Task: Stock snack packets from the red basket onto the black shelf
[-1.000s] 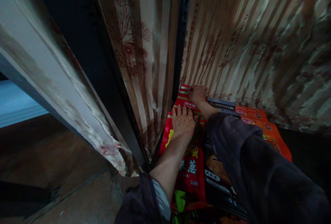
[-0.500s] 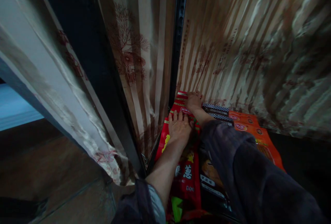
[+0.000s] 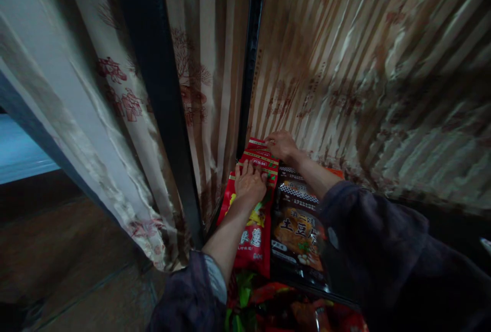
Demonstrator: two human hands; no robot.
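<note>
Red snack packets (image 3: 251, 258) lie overlapping in the corner, with yellow pictures and white lettering. My left hand (image 3: 250, 184) lies on the red packets with its fingers spread, pressing from above. Up at the far end of the red packets is my right hand (image 3: 283, 146), palm down and arched, its fingertips touching the top right edge. The fingers of this hand look bent but not closed around anything. Beside the red ones, black packets (image 3: 293, 224) with a picture of brown food lie partly under my right forearm.
Patterned curtains (image 3: 314, 66) hang behind and on the left, along a dark upright post (image 3: 251, 61). A nearer dark post (image 3: 161, 86) stands at the left. More red and green packages (image 3: 299, 311) lie in front. Orange packaging (image 3: 337, 173) shows behind my right arm.
The view has shifted, showing more of the black packets. My right hand has moved to the red packets' top right edge and arched. My left hand stays on the red packets.
</note>
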